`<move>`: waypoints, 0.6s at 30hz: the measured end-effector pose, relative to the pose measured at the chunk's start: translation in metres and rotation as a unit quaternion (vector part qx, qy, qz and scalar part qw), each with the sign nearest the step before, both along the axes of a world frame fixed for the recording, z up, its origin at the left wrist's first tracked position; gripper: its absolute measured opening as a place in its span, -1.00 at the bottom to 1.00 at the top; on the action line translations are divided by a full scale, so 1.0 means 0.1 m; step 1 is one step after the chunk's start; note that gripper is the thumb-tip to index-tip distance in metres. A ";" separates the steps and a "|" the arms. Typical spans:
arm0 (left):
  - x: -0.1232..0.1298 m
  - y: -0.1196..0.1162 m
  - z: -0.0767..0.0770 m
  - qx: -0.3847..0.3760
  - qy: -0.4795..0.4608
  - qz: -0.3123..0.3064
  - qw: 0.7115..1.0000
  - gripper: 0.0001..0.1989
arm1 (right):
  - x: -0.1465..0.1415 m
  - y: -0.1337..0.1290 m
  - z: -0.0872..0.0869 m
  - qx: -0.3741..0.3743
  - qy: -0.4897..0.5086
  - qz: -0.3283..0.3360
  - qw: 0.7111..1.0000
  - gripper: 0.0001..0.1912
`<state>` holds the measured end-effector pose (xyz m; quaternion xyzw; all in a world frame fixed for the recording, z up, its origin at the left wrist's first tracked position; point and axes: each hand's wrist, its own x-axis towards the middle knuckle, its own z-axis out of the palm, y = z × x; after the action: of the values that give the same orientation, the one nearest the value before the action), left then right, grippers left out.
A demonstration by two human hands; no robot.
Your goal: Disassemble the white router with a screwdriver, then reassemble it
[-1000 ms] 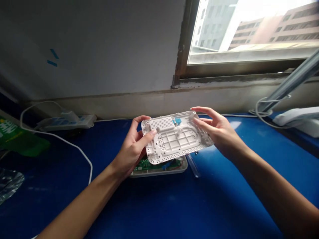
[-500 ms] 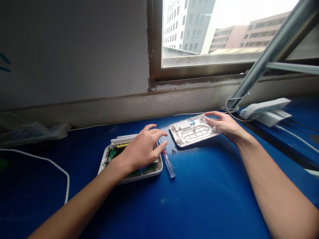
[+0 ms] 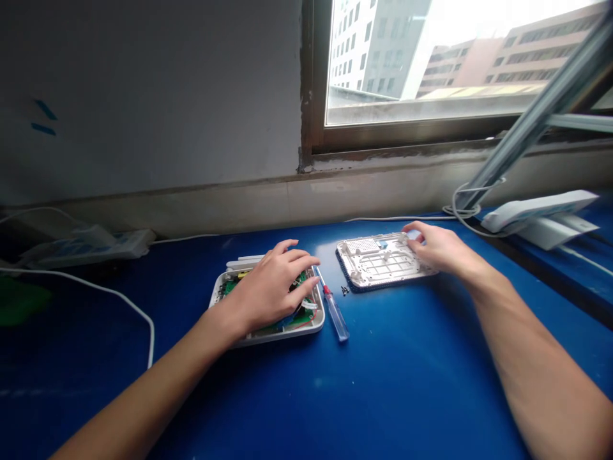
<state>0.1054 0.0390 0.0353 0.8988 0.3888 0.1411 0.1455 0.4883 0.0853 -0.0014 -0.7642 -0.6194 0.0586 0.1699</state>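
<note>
Left hand (image 3: 272, 284), fingers spread, over open white housing (image 3: 288, 335) with green circuit board (image 3: 311, 315), mid-frame. Right hand (image 3: 433, 246) at right end of white cover (image 3: 383, 265), which lies ribbed side up, right of centre. Clear-handled screwdriver (image 3: 336, 313) just right of housing; dark screws (image 3: 345, 291) between it and cover. Blue tabletop (image 3: 407, 383). Window (image 3: 378, 64) upper right, power strip (image 3: 122, 246) far left.

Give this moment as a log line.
left hand: open, over circuit-board housing | right hand: at white perforated cover | between housing and cover: screwdriver, dark screws

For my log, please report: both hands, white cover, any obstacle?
Right hand at right end of white cover. Left hand over open casing. Screwdriver, screws between casing and cover.
</note>
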 end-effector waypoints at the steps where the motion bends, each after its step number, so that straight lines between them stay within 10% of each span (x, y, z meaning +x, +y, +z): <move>1: -0.07 -0.02 0.01 -0.001 0.002 0.006 1.000 -0.61 | -0.02 -0.02 0.02 0.007 -0.013 0.002 1.000 -0.62; 9: -0.65 -0.18 -0.05 -0.028 0.015 0.073 0.997 -0.50 | -0.84 -0.27 0.39 0.142 -0.046 0.085 0.985 -0.67; 18: -1.10 -0.27 -0.09 -0.008 0.038 0.026 0.999 0.04 | -1.61 -0.61 0.32 0.001 -0.040 0.344 0.938 -0.97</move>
<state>-0.0050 0.0116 0.0262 0.8917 0.4186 0.1079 0.1339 0.3276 0.0245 0.0311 -0.5062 -0.8508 0.0822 0.1147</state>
